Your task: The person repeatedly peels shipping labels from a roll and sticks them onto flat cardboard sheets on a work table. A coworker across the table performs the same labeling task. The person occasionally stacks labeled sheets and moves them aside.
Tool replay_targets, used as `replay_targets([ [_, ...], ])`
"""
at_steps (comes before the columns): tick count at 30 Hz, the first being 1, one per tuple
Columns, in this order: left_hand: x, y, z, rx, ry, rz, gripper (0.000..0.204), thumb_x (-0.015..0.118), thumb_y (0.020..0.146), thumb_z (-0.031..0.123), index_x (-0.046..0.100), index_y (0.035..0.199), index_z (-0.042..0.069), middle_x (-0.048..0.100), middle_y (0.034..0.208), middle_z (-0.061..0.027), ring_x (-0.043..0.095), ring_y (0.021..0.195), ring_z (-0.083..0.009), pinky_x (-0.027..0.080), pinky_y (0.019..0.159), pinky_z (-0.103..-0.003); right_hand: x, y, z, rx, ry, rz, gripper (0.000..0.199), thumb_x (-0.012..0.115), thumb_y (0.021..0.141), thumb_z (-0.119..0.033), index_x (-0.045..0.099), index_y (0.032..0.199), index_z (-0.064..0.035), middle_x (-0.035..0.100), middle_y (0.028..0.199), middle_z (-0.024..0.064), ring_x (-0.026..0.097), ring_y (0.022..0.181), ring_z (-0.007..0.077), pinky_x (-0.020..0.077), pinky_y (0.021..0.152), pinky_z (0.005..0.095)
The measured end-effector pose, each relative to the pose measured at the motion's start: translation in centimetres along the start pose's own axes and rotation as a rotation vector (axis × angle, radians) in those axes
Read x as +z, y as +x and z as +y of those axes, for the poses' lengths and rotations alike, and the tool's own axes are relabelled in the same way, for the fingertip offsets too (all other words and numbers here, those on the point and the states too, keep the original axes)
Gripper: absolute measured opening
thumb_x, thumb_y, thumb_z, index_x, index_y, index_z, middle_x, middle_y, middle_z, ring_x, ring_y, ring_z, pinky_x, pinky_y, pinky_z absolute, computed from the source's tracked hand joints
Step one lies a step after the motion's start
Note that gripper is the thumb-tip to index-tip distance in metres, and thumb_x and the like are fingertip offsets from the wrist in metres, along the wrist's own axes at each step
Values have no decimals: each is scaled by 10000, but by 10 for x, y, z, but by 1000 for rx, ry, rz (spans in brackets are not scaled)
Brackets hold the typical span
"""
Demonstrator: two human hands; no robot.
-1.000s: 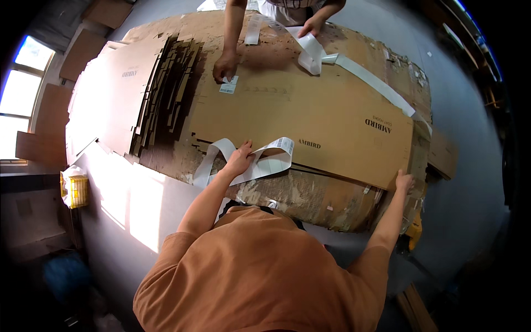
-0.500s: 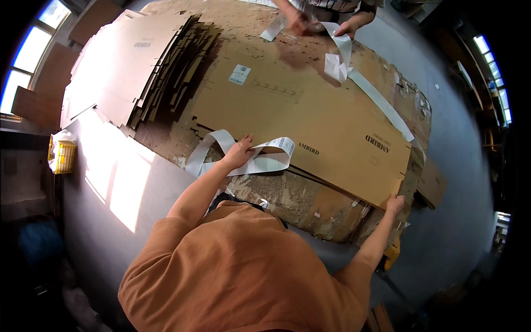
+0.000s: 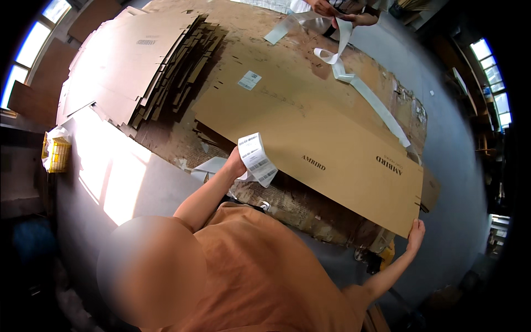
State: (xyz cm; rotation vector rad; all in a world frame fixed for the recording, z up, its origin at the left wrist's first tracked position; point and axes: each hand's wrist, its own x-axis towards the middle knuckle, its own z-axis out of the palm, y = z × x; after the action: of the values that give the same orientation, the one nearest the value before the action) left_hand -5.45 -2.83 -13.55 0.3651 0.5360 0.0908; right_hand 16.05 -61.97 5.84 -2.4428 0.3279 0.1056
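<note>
Head view, left to right: a yellow basket sits by the window, and a stack of flattened cardboard sheets lies fanned across the worn counter. Near the middle, the left hand pinches a strip of white labels lifted just above the near edge of the large flat carton blank; its grip is closed on that strip. Farther right, the right hand clamps the blank's near right corner, fingers wrapped over the edge. A co-worker's hands handle white backing ribbon at the far side. Peeling cleanly likely means keeping the strip taut and the blank pinned flat, so the label lands square without creasing.
</note>
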Motion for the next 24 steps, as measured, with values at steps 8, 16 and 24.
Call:
replay_targets([
  [8, 114, -78, 88, 641, 813, 77, 119, 589, 834, 51, 653, 899, -26, 663, 798, -28, 592, 714, -76, 487, 640, -233, 72, -90, 91, 292, 822, -371, 379, 604, 854, -164, 512, 1178, 9, 585, 1104, 108, 572, 1005, 264, 479, 805, 420],
  [16, 93, -170, 234, 1033, 525, 327, 240, 498, 846, 3, 620, 1051, -30, 661, 854, -71, 630, 745, -128, 510, 643, -233, 284, -83, -41, -194, 851, -690, 440, 544, 896, -134, 422, 1301, -12, 447, 1326, 109, 452, 1203, 255, 396, 975, 403],
  [24, 11, -244, 226, 956, 602, 515, 452, 445, 692, -220, 646, 1030, 3, 627, 1027, -108, 598, 960, -171, 535, 758, -275, 461, -249, -431, 80, 1156, -989, 348, 650, 816, -91, 426, 1083, -87, 546, 1161, 95, 521, 1069, 236, 406, 783, 457],
])
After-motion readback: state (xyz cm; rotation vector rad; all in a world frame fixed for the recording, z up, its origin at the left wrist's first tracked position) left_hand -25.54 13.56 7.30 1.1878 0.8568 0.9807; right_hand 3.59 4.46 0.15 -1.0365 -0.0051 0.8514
